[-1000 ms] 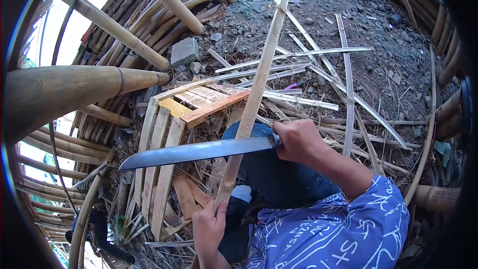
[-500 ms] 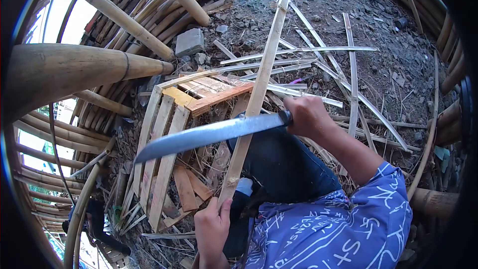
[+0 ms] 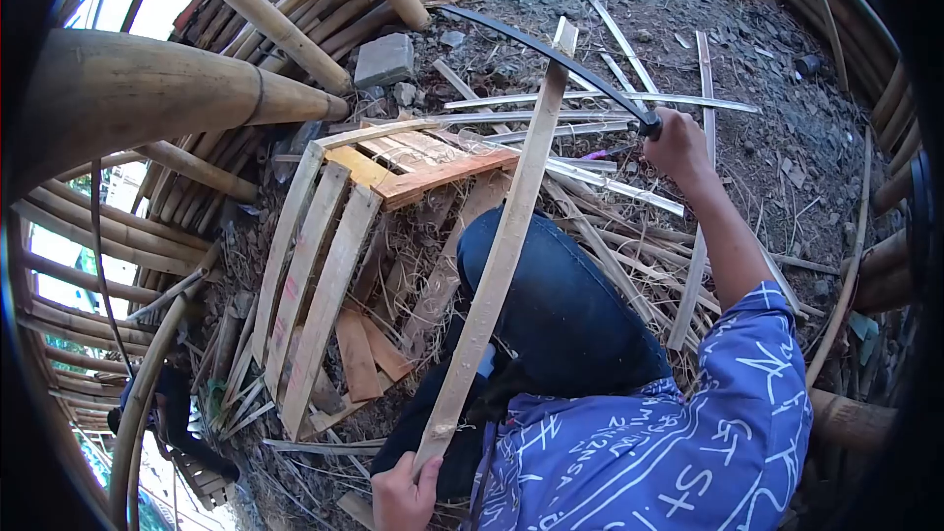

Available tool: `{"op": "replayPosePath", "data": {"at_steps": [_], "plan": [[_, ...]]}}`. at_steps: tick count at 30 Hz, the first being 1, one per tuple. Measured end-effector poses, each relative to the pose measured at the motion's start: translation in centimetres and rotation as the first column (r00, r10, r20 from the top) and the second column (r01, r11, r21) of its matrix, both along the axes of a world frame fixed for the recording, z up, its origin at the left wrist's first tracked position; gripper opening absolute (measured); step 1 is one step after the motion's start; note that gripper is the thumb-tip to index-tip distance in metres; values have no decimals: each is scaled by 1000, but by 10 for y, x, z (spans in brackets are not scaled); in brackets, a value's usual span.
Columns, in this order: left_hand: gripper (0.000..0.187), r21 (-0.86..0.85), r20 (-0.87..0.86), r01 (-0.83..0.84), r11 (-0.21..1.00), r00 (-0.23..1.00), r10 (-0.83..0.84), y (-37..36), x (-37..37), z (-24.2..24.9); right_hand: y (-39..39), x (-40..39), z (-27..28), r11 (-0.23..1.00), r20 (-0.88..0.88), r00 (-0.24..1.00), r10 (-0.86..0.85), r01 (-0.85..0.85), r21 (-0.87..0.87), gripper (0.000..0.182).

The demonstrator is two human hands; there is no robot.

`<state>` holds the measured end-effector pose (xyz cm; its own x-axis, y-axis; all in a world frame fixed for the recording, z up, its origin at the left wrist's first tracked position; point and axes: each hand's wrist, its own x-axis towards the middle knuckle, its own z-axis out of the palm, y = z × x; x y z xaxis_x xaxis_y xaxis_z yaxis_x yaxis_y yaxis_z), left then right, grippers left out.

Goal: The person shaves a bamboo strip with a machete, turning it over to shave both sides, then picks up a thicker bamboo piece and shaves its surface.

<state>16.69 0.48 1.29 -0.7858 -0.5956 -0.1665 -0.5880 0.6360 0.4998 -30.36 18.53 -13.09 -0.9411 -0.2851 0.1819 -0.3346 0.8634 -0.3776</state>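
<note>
Head view: rubble-strewn earth [image 3: 777, 177] spreads beneath everything; a thick bamboo pole [image 3: 147, 84] slants in at upper left. Slatted wooden crate [image 3: 450, 177] sits left of centre, thin shavings strewn beside it. Denim-clad leg [image 3: 570, 315] bent, knee near the crate. Long strip [image 3: 489, 300] runs diagonally across the front of that leg, lower end at the left hand, far end out over the ground. Strip flat, narrow, pale tan, edges nearly straight; small rough mark near the held end, a darker patch just below the tip. Similar loose strips [image 3: 704, 88] lie crisscrossed beyond. Long knife [image 3: 553, 47], dark, curved, crosses the strip near its far end; contact cannot be told. Right hand [image 3: 680, 146] closed round the knife's handle. Left hand [image 3: 405, 497] grips the strip's lower end, thumb along it.
</note>
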Motion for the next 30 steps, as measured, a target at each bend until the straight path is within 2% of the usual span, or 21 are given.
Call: {"op": "replayPosePath", "data": {"at_steps": [2,3,4,6,7,8,10,11,12,14,15,17,18,19,20,21,23,27,29,30], "plan": [[30,107,-37,-22,994,999,26,-2,-3,1,-2,5,-5,1000,-14,1000,-20,19,-20,13],[19,144,-33,-42,989,998,47,-4,-5,1,-2,6,-13,997,-95,995,-2,-5,-72,12],[19,140,-28,-44,989,998,48,-8,-8,0,-3,9,-16,997,-90,996,-1,-6,-76,12],[31,170,12,-38,985,999,36,-18,-13,-7,-3,18,-17,979,-98,994,-49,28,-204,11],[28,211,128,-131,969,986,105,-27,0,-23,-5,31,-16,937,-144,989,-43,-10,-348,7],[28,205,125,-132,970,986,108,-29,-4,-26,-6,46,-9,935,-146,988,-42,-13,-354,7],[28,389,110,-193,901,981,163,-33,-23,-25,-10,77,4,866,103,993,54,5,-500,4],[27,453,111,-205,868,979,174,-31,-38,-21,-14,91,6,812,125,985,119,-24,-583,3],[27,445,113,-205,871,978,173,-31,-51,-21,-17,105,6,749,142,973,183,-44,-661,2],[29,484,60,-147,863,989,135,-32,-77,-27,-23,128,17,715,98,966,238,-106,-691,1],[29,478,62,-140,867,990,126,-30,-89,-29,-25,136,24,737,103,958,266,-134,-662,2],[32,384,12,-19,923,1000,15,-24,-113,-33,-26,143,36,760,108,954,281,-153,-632,5],[32,383,12,-9,924,1000,5,-22,-121,-36,-25,145,40,802,0,948,318,-269,-533,9],[33,292,-6,55,955,998,-55,-19,-128,-38,-24,147,44,831,-101,926,365,-373,-414,13],[34,198,-17,114,974,993,-113,-17,-135,-39,-23,149,47,832,-100,927,361,-369,-414,13],[34,196,-13,115,974,993,-115,-15,-141,-38,-23,152,50,850,-69,911,408,-406,-335,16],[34,85,12,180,980,983,-182,-12,-149,-36,-23,157,50,854,-10,875,484,-475,-210,20],[34,139,47,123,983,990,-131,-5,-156,-31,-26,158,39,867,40,881,472,-456,-199,22],[33,-37,29,163,986,986,-162,1,-156,-28,-29,153,30,884,47,894,445,-430,-185,23],[33,-28,35,160,987,987,-159,2,-156,-29,-29,150,31,884,57,893,447,-431,-181,23]]}}
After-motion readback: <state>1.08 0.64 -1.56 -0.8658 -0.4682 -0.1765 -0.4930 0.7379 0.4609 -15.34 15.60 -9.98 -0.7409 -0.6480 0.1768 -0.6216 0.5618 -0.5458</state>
